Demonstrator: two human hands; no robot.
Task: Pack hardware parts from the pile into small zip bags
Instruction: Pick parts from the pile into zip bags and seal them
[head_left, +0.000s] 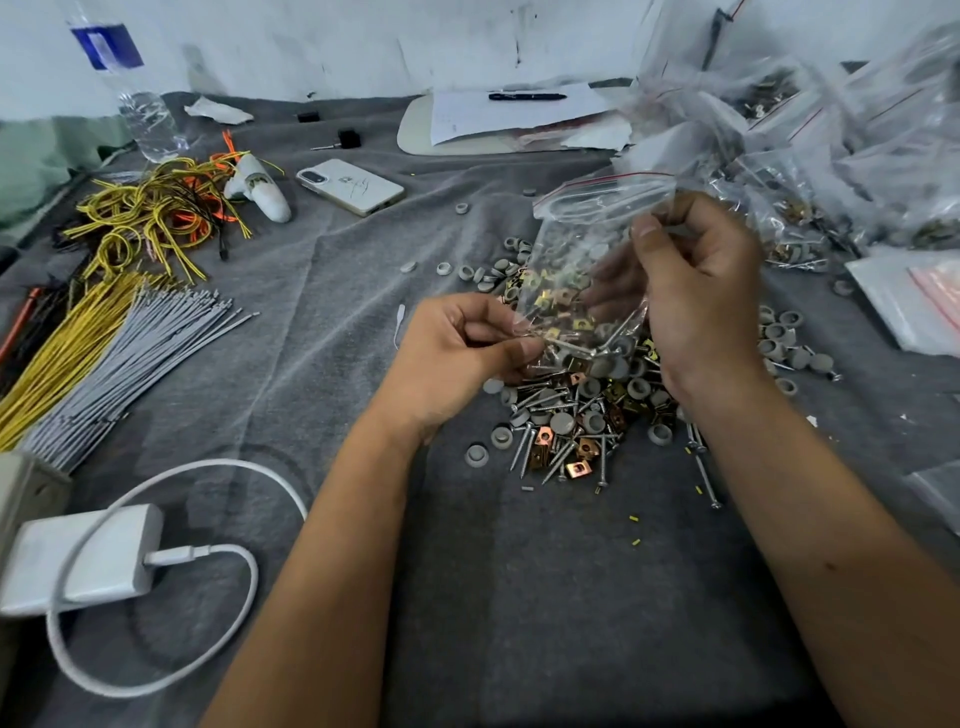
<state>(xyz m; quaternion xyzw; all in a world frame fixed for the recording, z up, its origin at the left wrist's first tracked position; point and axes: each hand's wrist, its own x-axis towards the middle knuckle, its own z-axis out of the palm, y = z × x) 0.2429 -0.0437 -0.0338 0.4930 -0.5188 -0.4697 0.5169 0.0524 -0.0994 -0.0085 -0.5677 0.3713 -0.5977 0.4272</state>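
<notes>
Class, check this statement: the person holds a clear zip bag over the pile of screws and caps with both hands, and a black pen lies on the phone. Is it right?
One detail is wrong. In the head view the black pen lies on the sheet of paper at the back, not on the phone. Both hands, left and right, do hold the zip bag over the pile.

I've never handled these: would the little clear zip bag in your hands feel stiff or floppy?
Probably floppy: the zip bag creases and sags between the left hand and right hand. Likely bottom-heavy, since screws and clips sit low inside. Its glossy film looks slippery, so it might slide from a loose pinch.
</notes>
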